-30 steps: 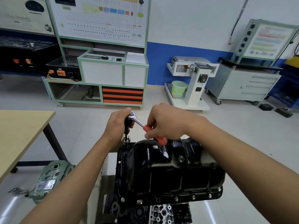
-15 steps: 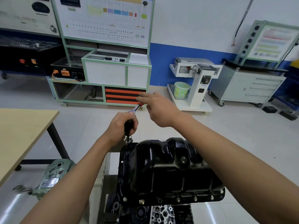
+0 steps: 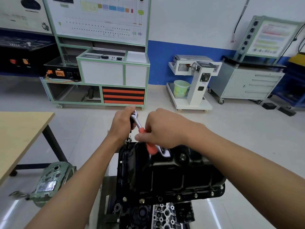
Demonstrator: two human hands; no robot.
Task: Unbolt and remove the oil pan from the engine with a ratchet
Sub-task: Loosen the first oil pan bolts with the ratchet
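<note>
right grip [image 3: 163, 129], closed round ratchet [image 3: 138, 124] handle, swings back over oil pan [image 3: 165, 176] | left grip [image 3: 122, 124] clasps its head | another loosening stroke, pan still seated

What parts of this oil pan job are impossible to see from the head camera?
All head view.
Far-corner bolt: capped by the socket.
The ratchet head: partly under the left hand; its grip's middle: inside the right hand.
The oil pan far flange: behind the pan's body.
The engine: cut by the bottom edge.
</note>
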